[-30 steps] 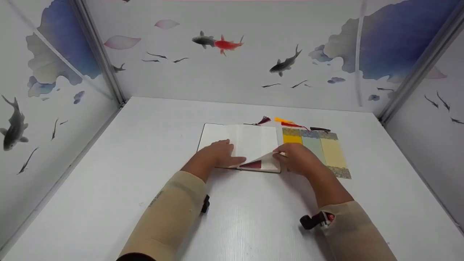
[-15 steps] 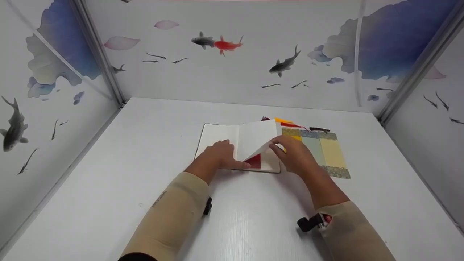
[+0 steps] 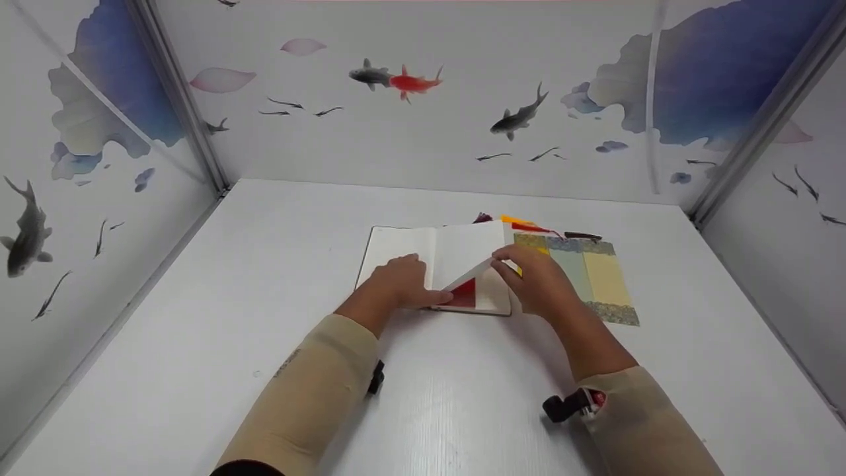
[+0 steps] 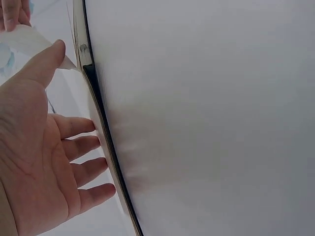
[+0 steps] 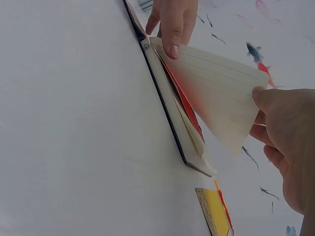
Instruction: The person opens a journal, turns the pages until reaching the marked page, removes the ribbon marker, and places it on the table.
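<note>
An open notebook (image 3: pixel 400 243) with a dark cover lies on the white table. My left hand (image 3: pixel 398 281) rests on its left page with the fingers extended, and the thumb reaches across the gutter to the base of the lifted page. Between thumb and fingers, my right hand (image 3: pixel 538 281) pinches the outer edge of a page (image 3: pixel 469 248). That page is raised at a slant, its ruled underside showing in the right wrist view. Beneath it lies a flat red card (image 3: pixel 464 294), partly hidden by the page.
Right of the notebook lie several patterned cards, among them a pale yellow card (image 3: pixel 606 274) and a grey-green card (image 3: pixel 572 264). Behind them are an orange tassel (image 3: pixel 517 220), a red tassel (image 3: pixel 531 228), a dark tassel (image 3: pixel 583 236) and a maroon tassel (image 3: pixel 484 217).
My right hand has lifted the page higher and moved slightly left and away from me. More of the red card shows. My left thumb has shifted slightly lower; the hand stays on the notebook.
</note>
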Tool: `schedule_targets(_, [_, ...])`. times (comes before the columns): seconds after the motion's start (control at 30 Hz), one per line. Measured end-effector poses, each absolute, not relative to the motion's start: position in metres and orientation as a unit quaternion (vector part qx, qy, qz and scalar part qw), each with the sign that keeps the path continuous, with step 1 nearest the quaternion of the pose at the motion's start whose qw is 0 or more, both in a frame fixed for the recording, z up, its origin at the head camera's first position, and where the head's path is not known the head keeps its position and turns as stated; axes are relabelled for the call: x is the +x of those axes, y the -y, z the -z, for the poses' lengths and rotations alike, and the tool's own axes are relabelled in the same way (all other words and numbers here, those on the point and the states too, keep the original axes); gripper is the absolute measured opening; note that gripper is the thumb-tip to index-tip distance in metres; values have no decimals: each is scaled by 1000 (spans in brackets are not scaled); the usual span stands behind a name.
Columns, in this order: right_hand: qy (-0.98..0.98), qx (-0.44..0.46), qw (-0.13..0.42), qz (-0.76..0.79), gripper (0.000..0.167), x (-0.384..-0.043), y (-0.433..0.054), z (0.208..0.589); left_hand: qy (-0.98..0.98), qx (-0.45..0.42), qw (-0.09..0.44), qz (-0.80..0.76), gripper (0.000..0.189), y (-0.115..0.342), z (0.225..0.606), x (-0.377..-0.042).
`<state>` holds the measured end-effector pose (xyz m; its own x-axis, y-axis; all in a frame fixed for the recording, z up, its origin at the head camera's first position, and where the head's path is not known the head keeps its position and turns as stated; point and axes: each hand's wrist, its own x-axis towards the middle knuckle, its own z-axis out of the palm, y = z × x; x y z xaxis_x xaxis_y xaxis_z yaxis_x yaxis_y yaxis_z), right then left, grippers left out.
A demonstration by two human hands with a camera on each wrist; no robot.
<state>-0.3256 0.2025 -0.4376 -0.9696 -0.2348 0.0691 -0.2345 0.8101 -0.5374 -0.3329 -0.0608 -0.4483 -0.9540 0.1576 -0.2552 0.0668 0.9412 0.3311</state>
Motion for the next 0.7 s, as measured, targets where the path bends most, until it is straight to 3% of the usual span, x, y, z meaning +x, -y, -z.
schedule_targets(0.13, [-953,-124,5,277,40,-327,-205,438,-976,71,134,-154,94,61,447,-334])
schedule_targets(0.4, [-967,-103,64,225,91,-338,-210,450,-977,143,44,-154,107,65,450,-343])
schedule_targets(0.7, [-975,-147,85,140,97,-336,-208,463,-975,187,-37,-116,129,61,447,-340])
